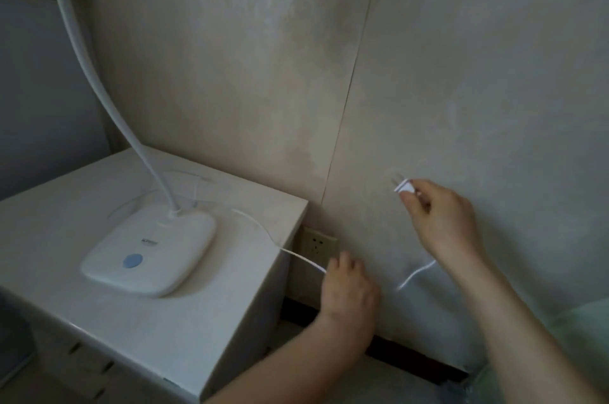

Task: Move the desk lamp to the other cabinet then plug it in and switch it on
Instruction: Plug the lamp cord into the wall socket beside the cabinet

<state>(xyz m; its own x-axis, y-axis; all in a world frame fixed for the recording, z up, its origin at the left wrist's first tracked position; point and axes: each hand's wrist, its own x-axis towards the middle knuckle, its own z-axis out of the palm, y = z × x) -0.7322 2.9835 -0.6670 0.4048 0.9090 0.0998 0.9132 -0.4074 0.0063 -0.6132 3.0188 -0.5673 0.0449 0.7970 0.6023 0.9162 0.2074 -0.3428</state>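
A white desk lamp point(150, 258) stands on the pale cabinet point(59, 215); it has a square base, a blue round button and a curved neck rising to the upper left. Its white cord point(296, 257) runs off the cabinet's right edge into my left hand point(347, 291), which is closed around it. My right hand point(441, 222) pinches the white plug point(403, 186) near the wall, prongs pointing left and up. A wall socket point(318, 243) sits low on the wall, just right of the cabinet and above my left hand. The lamp head is out of view.
Beige patterned wallpaper with a vertical seam point(349, 90) fills the background. A dark skirting board point(412, 354) runs along the wall's foot. The cabinet front shows drawer slots point(85, 357). A grey surface point(39, 90) stands behind the cabinet on the left.
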